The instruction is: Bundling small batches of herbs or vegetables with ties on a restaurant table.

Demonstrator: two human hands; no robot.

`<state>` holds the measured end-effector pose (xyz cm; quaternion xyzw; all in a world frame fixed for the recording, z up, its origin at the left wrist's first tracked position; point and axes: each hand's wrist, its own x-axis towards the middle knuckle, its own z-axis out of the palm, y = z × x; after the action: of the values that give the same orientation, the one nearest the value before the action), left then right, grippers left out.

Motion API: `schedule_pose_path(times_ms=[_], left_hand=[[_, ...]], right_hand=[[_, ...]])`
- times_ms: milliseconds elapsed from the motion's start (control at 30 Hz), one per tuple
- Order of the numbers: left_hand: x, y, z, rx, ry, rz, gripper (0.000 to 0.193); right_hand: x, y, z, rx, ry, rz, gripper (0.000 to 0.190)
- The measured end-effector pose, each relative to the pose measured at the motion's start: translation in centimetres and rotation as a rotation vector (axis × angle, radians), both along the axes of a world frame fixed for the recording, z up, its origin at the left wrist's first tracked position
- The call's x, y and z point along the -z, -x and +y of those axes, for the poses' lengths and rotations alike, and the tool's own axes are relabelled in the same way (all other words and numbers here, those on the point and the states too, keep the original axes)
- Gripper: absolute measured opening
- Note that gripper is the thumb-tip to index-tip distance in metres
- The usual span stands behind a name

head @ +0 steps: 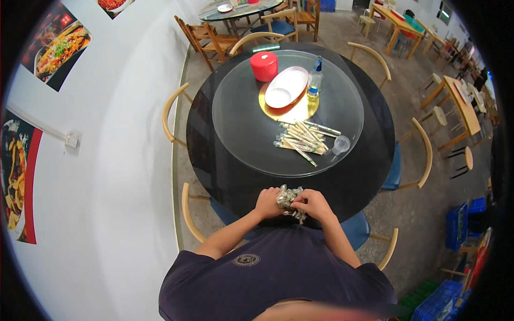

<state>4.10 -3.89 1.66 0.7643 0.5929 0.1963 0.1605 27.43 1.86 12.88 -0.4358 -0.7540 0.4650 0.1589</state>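
At the near edge of the black round table (200,132), my left hand (270,203) is closed around the left side of a bunch of crumpled clear plastic wrappers (290,196). My right hand (313,204) pinches the bunch from the right with thumb and fingertips. Beyond my hands, on the glass turntable (245,140), lies a loose pile of wrapped disposable chopsticks (303,138). A clear plastic cup (341,145) is just right of the pile.
Farther back on the turntable are a red round container (264,66), a white oval dish (295,80) on a gold disc (277,114), and a glass bottle (315,78). Wooden chairs (426,148) surround the table. A white wall (120,160) stands at left.
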Motion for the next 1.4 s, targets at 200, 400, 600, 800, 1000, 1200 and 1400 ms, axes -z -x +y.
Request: schedule_pose_path(times_ms=[200, 400, 600, 800, 1000, 1200, 1400], left_hand=[[-0.2, 0.1, 0.0, 0.01, 0.008, 0.018, 0.059], [0.1, 0.1, 0.1, -0.001, 0.01, 0.015, 0.062], [0.2, 0.0, 0.0, -0.01, -0.007, 0.03, 0.063], [-0.5, -0.1, 0.2, 0.004, -0.036, 0.03, 0.063], [-0.5, 0.3, 0.4, 0.006, -0.044, 0.029, 0.061], [-1.1, 0.0, 0.3, 0.02, 0.018, 0.044, 0.057], [-0.5, 0.5, -0.1, 0.027, 0.005, 0.02, 0.058]], right_hand=[[0.4, 0.0, -0.1, 0.006, 0.003, 0.025, 0.023], [0.4, -0.1, -0.2, 0.007, -0.012, 0.042, 0.022], [2.7, -1.2, 0.7, 0.108, 0.301, 0.361, 0.019], [8.7, -2.4, 4.1, 0.619, 0.445, 0.658, 0.014], [14.0, -0.7, 9.7, 0.612, -0.072, 0.302, 0.028], [18.5, 1.4, 13.6, 0.375, -0.408, -0.149, 0.062], [20.0, 2.6, 13.9, 0.224, -0.181, -0.523, 0.076]])
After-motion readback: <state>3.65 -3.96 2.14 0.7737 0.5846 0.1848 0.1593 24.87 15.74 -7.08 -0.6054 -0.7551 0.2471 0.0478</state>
